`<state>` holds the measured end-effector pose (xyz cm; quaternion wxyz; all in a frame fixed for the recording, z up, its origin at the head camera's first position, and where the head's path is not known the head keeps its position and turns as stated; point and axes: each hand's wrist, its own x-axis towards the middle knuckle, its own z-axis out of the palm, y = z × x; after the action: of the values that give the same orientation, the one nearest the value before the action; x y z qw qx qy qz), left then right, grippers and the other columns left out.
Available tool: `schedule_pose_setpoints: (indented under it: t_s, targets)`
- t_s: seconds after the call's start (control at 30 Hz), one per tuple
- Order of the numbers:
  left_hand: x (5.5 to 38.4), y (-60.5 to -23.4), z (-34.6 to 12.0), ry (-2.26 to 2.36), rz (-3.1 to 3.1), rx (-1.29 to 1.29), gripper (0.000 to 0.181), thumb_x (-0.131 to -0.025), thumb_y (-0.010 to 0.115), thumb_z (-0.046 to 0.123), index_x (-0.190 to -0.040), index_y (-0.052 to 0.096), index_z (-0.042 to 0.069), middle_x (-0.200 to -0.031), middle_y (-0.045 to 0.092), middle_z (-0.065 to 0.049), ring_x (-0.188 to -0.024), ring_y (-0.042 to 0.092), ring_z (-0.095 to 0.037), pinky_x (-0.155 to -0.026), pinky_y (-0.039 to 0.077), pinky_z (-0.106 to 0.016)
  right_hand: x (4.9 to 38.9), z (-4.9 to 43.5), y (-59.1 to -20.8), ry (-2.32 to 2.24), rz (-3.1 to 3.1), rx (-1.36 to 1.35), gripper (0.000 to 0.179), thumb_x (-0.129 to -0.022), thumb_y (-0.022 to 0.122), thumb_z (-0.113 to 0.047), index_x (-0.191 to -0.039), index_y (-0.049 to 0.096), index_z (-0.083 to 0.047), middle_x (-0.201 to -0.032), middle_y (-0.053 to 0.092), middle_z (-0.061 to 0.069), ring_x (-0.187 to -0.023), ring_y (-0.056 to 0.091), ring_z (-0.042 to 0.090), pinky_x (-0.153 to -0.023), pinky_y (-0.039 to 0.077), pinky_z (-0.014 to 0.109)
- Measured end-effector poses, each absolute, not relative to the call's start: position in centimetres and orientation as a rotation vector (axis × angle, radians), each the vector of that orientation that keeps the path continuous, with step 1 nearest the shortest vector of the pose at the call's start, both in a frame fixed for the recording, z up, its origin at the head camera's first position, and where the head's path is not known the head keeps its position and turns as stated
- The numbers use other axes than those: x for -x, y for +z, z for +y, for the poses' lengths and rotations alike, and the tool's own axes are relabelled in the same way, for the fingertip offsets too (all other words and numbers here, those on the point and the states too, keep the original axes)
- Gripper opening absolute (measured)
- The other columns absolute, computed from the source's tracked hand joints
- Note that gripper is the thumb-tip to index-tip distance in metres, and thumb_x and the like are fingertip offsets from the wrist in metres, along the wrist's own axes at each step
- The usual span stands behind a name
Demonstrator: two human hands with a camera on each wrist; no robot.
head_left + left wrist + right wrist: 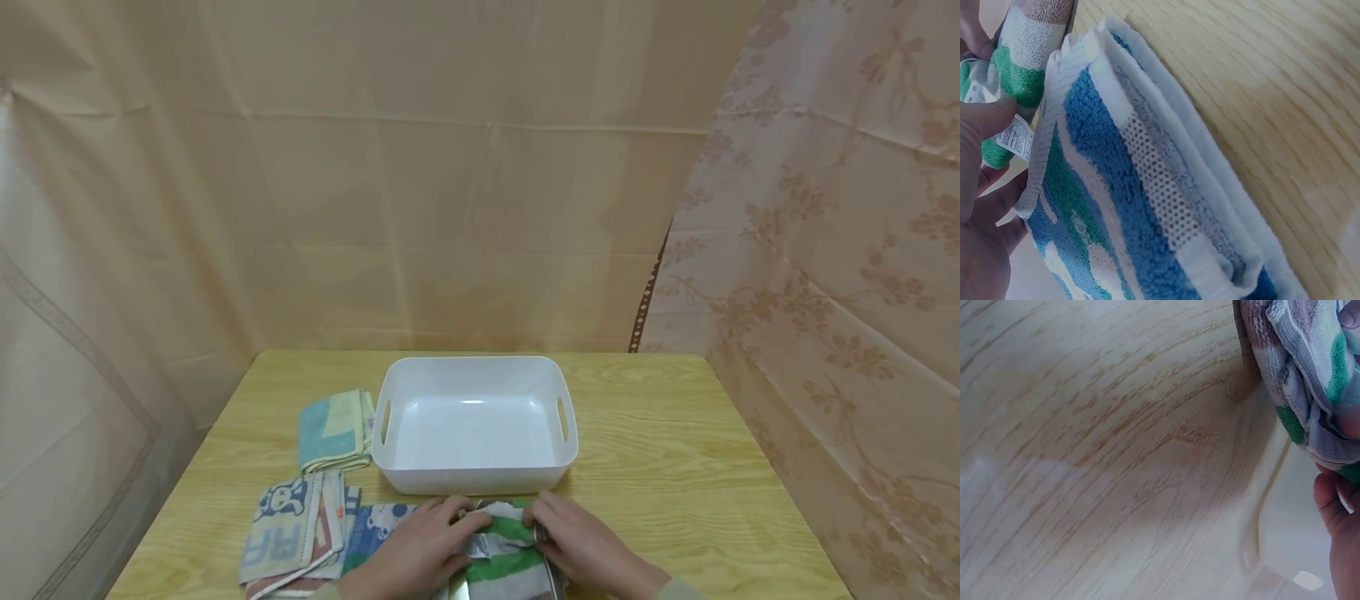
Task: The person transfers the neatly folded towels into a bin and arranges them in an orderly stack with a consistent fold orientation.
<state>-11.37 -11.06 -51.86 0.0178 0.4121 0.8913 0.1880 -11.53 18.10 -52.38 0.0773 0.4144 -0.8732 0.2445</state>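
Note:
A folded towel with green, white and brownish stripes (510,568) lies at the near edge of the view, in front of the white basket. My left hand (420,546) pinches its left side close to a white label (1017,134), thumb on top. At the opposite side, my right hand (588,546) grips the towel's edge, where the layers (1310,394) look bunched in the right wrist view. A blue towel (1097,156) with green and white patterning is folded just left of the striped one, partly hidden by my left hand in the head view.
The white basket (472,481) with side handle holes stands just beyond my hands, nothing inside it. Left of it lies a folded teal and yellow towel (330,429). Nearer, several folded patterned towels (277,537) overlap. Curtains surround the wooden table (675,467).

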Motion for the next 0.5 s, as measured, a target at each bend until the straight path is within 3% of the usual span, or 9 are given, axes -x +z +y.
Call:
schedule_pose_setpoints:
  t_s: [0.23, 0.5]
  targets:
    - [11.12, -51.88, -11.31, 0.584, 2.778, -1.262, 0.066, -0.100, 0.067, 0.034, -0.156, 0.035, 0.039, -0.138, 0.057, 0.004, -0.119, 0.058, -0.015, -0.095, 0.054, -0.043, 11.72, 18.34, -52.25, 0.714, -2.410, -1.287, 0.051, -0.070, 0.082, 0.006, -0.109, 0.057, -0.015, -0.107, 0.053, -0.008, -0.093, 0.052, 0.006, -0.082, 0.050, 0.016]
    - [11.00, -52.00, -11.45, 0.653, 2.797, -1.286, 0.062, -0.101, 0.063, 0.039, -0.157, 0.035, 0.038, -0.130, 0.058, 0.007, -0.110, 0.055, -0.008, -0.091, 0.053, -0.037, 11.74, 18.43, -51.74, 0.802, -2.334, -1.305, 0.052, -0.069, 0.081, 0.010, -0.109, 0.057, -0.013, -0.107, 0.053, -0.005, -0.092, 0.054, 0.006, -0.084, 0.048, 0.011]
